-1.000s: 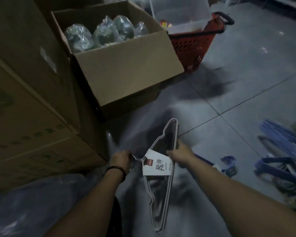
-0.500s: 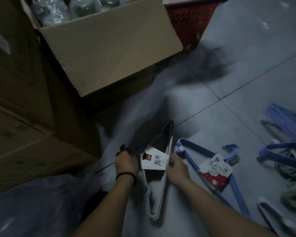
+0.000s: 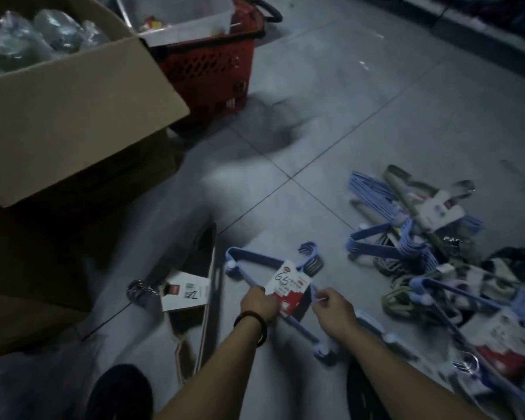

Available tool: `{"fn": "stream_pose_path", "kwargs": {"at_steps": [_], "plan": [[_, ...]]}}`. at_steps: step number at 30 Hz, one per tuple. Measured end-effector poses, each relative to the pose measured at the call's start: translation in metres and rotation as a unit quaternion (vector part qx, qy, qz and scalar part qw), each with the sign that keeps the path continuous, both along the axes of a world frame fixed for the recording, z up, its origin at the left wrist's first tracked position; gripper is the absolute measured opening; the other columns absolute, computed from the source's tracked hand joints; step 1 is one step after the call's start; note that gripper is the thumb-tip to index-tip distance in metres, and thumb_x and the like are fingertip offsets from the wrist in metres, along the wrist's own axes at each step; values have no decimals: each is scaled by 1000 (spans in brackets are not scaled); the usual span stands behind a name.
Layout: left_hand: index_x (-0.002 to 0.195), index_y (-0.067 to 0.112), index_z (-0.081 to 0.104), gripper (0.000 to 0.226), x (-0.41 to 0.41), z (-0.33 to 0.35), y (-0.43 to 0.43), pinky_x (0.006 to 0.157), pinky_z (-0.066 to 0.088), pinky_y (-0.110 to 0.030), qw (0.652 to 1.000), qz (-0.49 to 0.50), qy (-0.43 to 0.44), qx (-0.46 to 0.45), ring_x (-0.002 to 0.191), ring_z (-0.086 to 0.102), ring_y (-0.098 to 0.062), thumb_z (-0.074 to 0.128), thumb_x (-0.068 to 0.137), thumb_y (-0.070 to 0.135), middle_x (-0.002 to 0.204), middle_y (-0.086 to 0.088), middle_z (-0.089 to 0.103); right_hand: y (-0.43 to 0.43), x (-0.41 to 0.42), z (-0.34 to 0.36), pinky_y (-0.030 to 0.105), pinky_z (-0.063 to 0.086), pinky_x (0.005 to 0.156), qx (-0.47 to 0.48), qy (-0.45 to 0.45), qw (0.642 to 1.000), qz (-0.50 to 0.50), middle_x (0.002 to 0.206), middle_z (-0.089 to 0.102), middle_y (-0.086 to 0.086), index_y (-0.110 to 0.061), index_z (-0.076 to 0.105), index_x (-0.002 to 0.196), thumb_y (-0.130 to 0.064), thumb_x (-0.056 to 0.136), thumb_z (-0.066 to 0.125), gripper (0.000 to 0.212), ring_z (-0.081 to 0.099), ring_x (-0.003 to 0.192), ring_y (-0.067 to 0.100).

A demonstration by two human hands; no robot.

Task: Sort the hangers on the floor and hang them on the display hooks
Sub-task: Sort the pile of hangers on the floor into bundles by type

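A bundle of blue hangers (image 3: pixel 255 258) with a red and white price label (image 3: pixel 288 286) lies on the grey floor in front of me. My left hand (image 3: pixel 259 304), with a dark band at the wrist, grips the bundle at the label's left edge. My right hand (image 3: pixel 334 309) pinches the bundle just right of the label. A bundle of pale hangers (image 3: pixel 208 301) with a white label lies flat on the floor to the left, its metal hooks pointing left. A tangled heap of blue, green and other hangers (image 3: pixel 431 253) covers the floor at the right.
Large cardboard boxes (image 3: pixel 73 110) stack up on the left, the top one open and filled with plastic-wrapped goods. A red shopping basket (image 3: pixel 206 65) holding a clear bin stands behind them. A dark shoe (image 3: pixel 119 392) shows at the bottom edge. Bare floor tiles (image 3: pixel 376 101) stretch ahead.
Both hands let go of the pale hanger bundle, which now lies on the floor at the left. They moved right and took hold of the blue bundle. The view panned right.
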State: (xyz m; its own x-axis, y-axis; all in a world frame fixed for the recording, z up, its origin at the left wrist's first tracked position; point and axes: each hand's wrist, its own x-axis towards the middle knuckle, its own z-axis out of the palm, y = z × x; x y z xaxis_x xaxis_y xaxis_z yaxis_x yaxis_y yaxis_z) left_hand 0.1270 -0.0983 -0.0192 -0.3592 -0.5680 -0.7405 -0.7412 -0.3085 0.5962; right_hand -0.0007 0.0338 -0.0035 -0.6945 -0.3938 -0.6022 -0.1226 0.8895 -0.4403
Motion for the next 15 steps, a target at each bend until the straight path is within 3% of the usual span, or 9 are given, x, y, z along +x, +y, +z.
{"fn": "stream_pose_path", "kwargs": {"at_steps": [4, 6, 8, 9, 12, 15], "plan": [[120, 7, 53, 42, -31, -28, 25, 91, 60, -43, 992, 106, 48, 55, 104, 70, -33, 66, 84, 24, 113, -9, 71, 18, -36, -30, 33, 45, 102, 62, -38, 997, 18, 144, 57, 15, -9, 49, 145, -25, 98, 60, 51, 56, 130, 32], [128, 5, 53, 46, -41, -32, 31, 90, 62, -48, 982, 176, 62, 39, 101, 71, -32, 65, 85, 14, 123, -15, 71, 18, -45, -47, 36, 42, 109, 71, -64, 995, 22, 153, 49, 15, -9, 41, 152, -23, 97, 60, 59, 49, 138, 33], [135, 5, 49, 48, -49, -31, 34, 88, 62, -45, 974, 227, 11, 20, 106, 67, -36, 63, 89, 10, 135, -16, 60, 15, -44, -58, 35, 41, 107, 67, -104, 992, -1, 155, 47, 13, -10, 37, 154, -22, 95, 62, 65, 48, 139, 32], [135, 6, 50, 50, -51, -34, 36, 86, 61, -42, 973, 229, -17, 25, 109, 66, -38, 64, 88, 14, 135, -15, 57, 15, -42, -63, 34, 43, 101, 54, -130, 990, -22, 150, 51, 13, -9, 41, 152, -23, 95, 63, 63, 53, 133, 31], [124, 7, 65, 53, -49, -51, 45, 85, 62, -41, 983, 161, 15, 87, 103, 72, -38, 66, 74, 24, 118, -17, 73, 14, -38, -77, 33, 47, 75, 2, -199, 972, -124, 123, 69, 9, -10, 65, 123, -35, 83, 74, 48, 65, 100, 25], [120, 13, 69, 44, -37, -58, 49, 92, 62, -46, 991, 108, 19, 73, 102, 71, -27, 66, 77, 22, 114, -9, 75, 22, -38, -108, 44, 56, 94, -17, -288, 941, -174, 108, 78, 4, -18, 75, 111, -56, 56, 83, 67, 71, 102, 29]]}}
